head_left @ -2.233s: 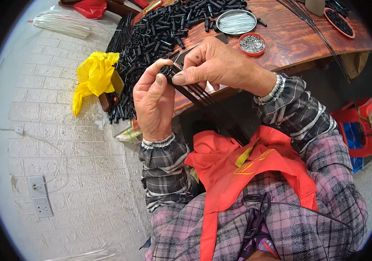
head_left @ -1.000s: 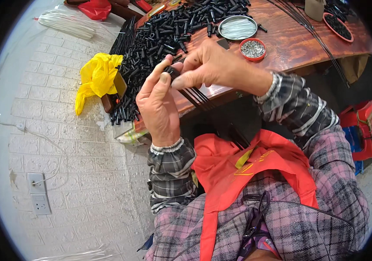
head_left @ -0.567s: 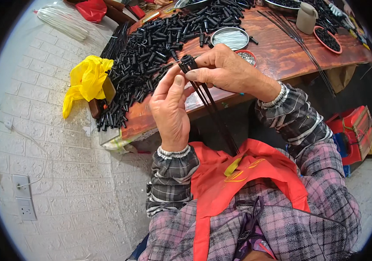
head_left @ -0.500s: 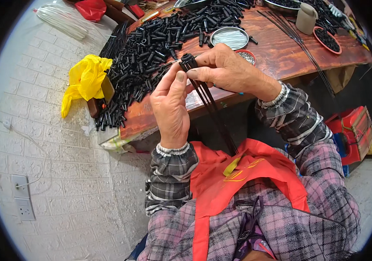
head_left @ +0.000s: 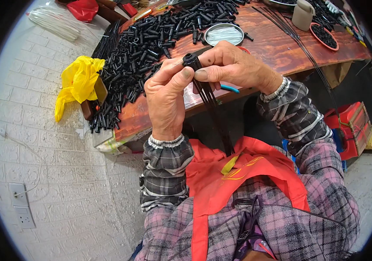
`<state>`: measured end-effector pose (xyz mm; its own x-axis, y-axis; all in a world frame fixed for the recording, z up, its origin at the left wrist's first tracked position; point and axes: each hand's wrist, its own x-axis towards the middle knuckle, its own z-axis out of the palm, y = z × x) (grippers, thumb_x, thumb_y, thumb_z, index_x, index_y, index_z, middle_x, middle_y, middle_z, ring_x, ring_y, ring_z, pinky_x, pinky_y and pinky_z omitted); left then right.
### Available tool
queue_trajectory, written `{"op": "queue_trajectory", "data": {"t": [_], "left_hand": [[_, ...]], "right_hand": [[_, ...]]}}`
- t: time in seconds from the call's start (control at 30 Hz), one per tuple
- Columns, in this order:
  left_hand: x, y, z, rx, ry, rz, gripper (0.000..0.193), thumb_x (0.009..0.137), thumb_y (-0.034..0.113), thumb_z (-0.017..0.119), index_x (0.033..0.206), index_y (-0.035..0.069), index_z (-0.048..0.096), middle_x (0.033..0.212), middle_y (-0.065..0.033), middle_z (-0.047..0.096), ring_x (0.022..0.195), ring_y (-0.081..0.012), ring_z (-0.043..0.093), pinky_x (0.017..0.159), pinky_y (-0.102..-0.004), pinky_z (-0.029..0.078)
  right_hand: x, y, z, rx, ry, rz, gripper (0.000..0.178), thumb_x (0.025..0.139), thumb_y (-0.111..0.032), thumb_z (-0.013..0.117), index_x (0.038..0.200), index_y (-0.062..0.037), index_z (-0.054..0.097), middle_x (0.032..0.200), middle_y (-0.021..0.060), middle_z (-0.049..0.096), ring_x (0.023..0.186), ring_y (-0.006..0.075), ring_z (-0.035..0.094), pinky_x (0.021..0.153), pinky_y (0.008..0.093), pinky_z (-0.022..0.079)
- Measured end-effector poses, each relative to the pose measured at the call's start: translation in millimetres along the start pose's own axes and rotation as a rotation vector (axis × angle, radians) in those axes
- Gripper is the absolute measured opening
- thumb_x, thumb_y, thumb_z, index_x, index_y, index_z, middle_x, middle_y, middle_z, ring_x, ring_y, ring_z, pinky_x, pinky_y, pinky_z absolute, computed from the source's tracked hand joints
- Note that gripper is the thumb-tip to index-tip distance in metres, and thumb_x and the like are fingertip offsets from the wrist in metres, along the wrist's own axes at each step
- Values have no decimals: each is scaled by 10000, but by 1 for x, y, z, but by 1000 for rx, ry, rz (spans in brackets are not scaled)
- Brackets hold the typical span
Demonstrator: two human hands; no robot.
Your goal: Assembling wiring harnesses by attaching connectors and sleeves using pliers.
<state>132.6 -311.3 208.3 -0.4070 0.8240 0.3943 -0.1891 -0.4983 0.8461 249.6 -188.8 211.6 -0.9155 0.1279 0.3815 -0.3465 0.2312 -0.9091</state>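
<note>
so going left to right off the wooden table (head_left: 281, 52): a yellow plastic bag (head_left: 78, 82) hangs off its left corner, and a big heap of small black tubes (head_left: 151, 39) covers the left half of the top, spilling right up to the near edge.

the left hand (head_left: 166, 98) is raised just in front of that near edge, fingers curled, thumb and forefinger pinching a black cap (head_left: 191, 61) from the left. the right hand (head_left: 233, 67) meets it from the other side, fingertips pressed together on the same cap and on the top of a bundle of thin black rods (head_left: 214, 115). the rods hang down from the cap toward the red apron (head_left: 233, 178) in the lap.

looks to me like the cap is being seated onto the rod ends. next move probably wants a steady push with the rods kept bunched so none slips out.

room-wise: hands are in open air between table edge and chest, plenty of space. right of them there's a round metal tin (head_left: 224, 34), long loose rods (head_left: 299, 43) across the top, and a red crate (head_left: 347, 126) below the table's right end.
</note>
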Motion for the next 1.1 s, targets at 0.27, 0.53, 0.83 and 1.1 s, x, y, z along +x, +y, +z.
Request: {"op": "queue_trajectory", "data": {"t": [0.27,0.53,0.83,1.1], "left_hand": [[7,-8,3,-45,-77,-140,356,753,103,633,1046,-72,533,838,-83,572,637,-103,512,478,-208,382],[2,19,5,-74,-164,-84,330,822,165,552,1040,-76,497,932,-186,593,864,-303,592,761,-392,495],[-19,53,36,69,113,168,137,773,-9,578,895,-11,516,758,-76,559,644,-148,577,595,-264,502],[-43,-17,-13,-330,-320,-154,400,782,272,572,973,-71,498,762,-150,555,719,-229,554,696,-310,456]], "right_hand": [[-4,3,-9,67,-100,-44,342,832,-312,517,784,9,622,660,24,582,517,65,496,458,196,397],[-22,5,29,-88,-159,195,316,774,-300,589,829,10,618,659,-1,568,553,55,489,462,193,380],[-12,-12,48,8,-95,344,218,766,-214,594,643,-38,555,564,-32,477,493,53,452,445,208,385],[-42,77,44,251,-433,363,199,775,-187,601,813,7,627,815,52,616,682,94,551,555,200,454]]}}
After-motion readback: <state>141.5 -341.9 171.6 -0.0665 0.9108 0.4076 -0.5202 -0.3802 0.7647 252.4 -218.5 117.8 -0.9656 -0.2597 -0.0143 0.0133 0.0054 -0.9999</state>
